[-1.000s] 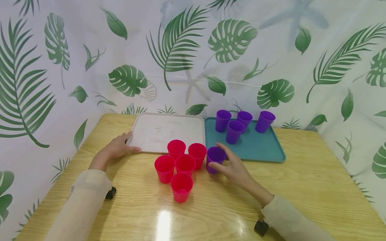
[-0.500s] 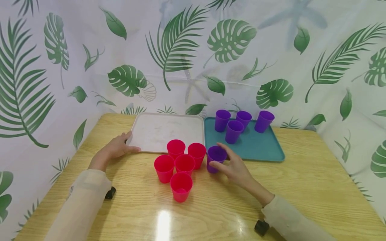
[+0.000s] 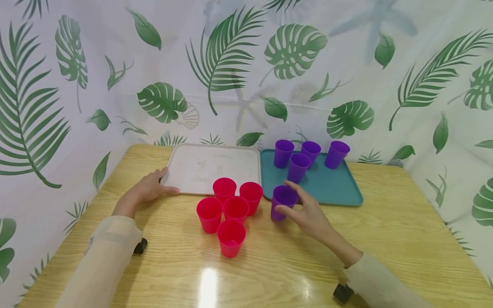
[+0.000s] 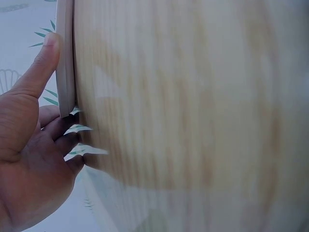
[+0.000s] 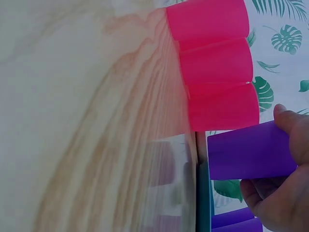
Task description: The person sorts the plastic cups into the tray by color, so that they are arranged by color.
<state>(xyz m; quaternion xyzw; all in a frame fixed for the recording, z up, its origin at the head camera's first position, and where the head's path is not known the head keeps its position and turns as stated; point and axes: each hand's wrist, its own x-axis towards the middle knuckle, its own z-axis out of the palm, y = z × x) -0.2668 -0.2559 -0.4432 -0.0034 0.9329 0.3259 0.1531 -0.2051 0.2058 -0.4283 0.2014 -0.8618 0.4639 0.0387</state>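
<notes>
My right hand [image 3: 313, 217] grips a purple cup [image 3: 283, 196] by its sides, thumb on the near side and fingers on the far side. In the right wrist view, the base of this purple cup [image 5: 248, 153] looks slightly off the table. My left hand [image 3: 149, 188] holds the near-left corner of the white tray [image 3: 215, 167]; its thumb [image 4: 42, 67] lies along the tray's edge. Several red cups stand upright in a cluster, the nearest red cup [image 3: 231, 241] in front, left of the held cup.
A teal tray [image 3: 327, 188] adjoins the white one on the right. Several purple cups stand on it, among them a front purple cup [image 3: 298, 169] and a right-hand purple cup [image 3: 336, 155]. A leaf-printed cloth [image 3: 239, 55] hangs behind the wooden table [image 3: 385, 239].
My right hand has moved to the right with the purple cup, away from the red cups. The left hand, the trays and the other cups have stayed in place.
</notes>
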